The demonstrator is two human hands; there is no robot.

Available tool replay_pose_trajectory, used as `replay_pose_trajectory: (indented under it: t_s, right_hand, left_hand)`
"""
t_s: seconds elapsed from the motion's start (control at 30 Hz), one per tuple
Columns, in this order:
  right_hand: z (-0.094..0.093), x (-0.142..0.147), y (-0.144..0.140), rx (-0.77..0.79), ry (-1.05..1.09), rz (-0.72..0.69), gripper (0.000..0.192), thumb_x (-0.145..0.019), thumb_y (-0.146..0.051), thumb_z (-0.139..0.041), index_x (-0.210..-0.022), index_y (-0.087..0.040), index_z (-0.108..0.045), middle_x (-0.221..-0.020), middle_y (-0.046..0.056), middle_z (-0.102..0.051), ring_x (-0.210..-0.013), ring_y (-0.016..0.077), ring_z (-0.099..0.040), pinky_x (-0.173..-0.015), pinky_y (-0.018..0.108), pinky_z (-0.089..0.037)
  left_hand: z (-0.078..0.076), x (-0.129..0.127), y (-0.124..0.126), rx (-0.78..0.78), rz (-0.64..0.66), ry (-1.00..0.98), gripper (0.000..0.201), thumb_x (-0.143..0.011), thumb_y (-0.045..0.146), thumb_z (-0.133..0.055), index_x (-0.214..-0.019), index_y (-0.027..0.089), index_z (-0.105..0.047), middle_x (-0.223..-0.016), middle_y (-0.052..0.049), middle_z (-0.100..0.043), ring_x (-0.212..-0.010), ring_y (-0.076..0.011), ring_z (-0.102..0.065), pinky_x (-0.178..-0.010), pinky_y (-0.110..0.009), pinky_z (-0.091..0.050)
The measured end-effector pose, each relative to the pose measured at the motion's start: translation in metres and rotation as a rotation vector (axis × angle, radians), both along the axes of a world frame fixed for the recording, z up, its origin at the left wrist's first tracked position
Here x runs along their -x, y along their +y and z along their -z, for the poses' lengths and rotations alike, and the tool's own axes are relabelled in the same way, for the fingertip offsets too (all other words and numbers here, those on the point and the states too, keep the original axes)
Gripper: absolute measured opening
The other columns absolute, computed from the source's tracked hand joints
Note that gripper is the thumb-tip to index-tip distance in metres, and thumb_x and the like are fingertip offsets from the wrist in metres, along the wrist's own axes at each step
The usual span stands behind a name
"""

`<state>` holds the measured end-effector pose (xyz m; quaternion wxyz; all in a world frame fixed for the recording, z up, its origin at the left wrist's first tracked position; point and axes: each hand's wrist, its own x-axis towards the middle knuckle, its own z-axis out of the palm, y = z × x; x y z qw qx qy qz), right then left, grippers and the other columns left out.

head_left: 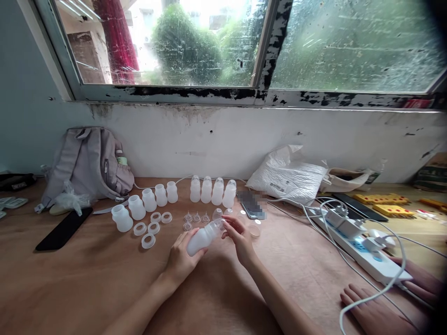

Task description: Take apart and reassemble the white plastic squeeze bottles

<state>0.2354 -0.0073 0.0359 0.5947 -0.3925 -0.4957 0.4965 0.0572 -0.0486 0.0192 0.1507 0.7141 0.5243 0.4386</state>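
A frosted white baby bottle (199, 242) lies tilted in my left hand (179, 258), whose fingers wrap round its body. At its upper right end sits a clear cap (217, 224), pinched by the fingertips of my right hand (241, 239). Just beyond my hands are several clear nipples (196, 217) and a loose clear dome cap (217, 213). To the left lie several white collar rings (148, 240). Behind them curves a row of uncapped bottles (137, 208). Several capped bottles (206, 190) stand together farther back, near the wall.
A grey backpack (85, 163) and a black phone-like slab (64, 230) are at left. On the right are a phone (252, 205), a silver padded bag (288, 174), a power strip (359, 251) with loose cables, and another person's hand (373, 309). The window wall bounds the table.
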Motion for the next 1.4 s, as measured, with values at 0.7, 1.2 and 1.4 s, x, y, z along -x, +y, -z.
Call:
replay_pose_trajectory:
  t_s: [0.7, 1.2, 1.4]
  right_hand:
    - [0.004, 0.009, -0.013, 0.255, -0.098, -0.358, 0.029, -0.077, -0.046, -0.046, -0.071, -0.019, -0.054, -0.066, 0.000, -0.049, -0.051, 0.0116, -0.048, -0.034, 0.018, -0.031]
    - [0.009, 0.013, -0.014, 0.141, -0.101, -0.351, 0.024, -0.077, -0.036, -0.048, -0.071, -0.018, -0.062, -0.075, 0.003, -0.058, -0.074, 0.0178, -0.052, -0.065, 0.028, -0.040]
    - [-0.008, 0.005, -0.011, 0.413, -0.027, -0.445, 0.032, -0.074, -0.048, -0.047, -0.089, -0.024, -0.061, -0.089, 0.006, -0.060, -0.064, 0.0187, -0.056, -0.047, 0.027, -0.039]
  left_hand:
    - [0.004, 0.018, 0.001, -0.194, 0.324, 0.224, 0.055, -0.067, 0.030, -0.060, -0.118, 0.020, -0.046, -0.098, -0.008, -0.058, -0.088, -0.0211, -0.055, -0.078, -0.035, -0.048]
    - [0.009, 0.016, -0.004, -0.146, 0.370, 0.166, 0.054, -0.068, 0.027, -0.059, -0.119, 0.017, -0.043, -0.097, -0.011, -0.054, -0.086, -0.0220, -0.053, -0.077, -0.037, -0.047]
    - [0.003, 0.004, -0.005, -0.023, 0.333, 0.141, 0.050, -0.068, 0.028, -0.059, -0.115, 0.018, -0.045, -0.100, -0.009, -0.055, -0.090, -0.0218, -0.053, -0.081, -0.035, -0.045]
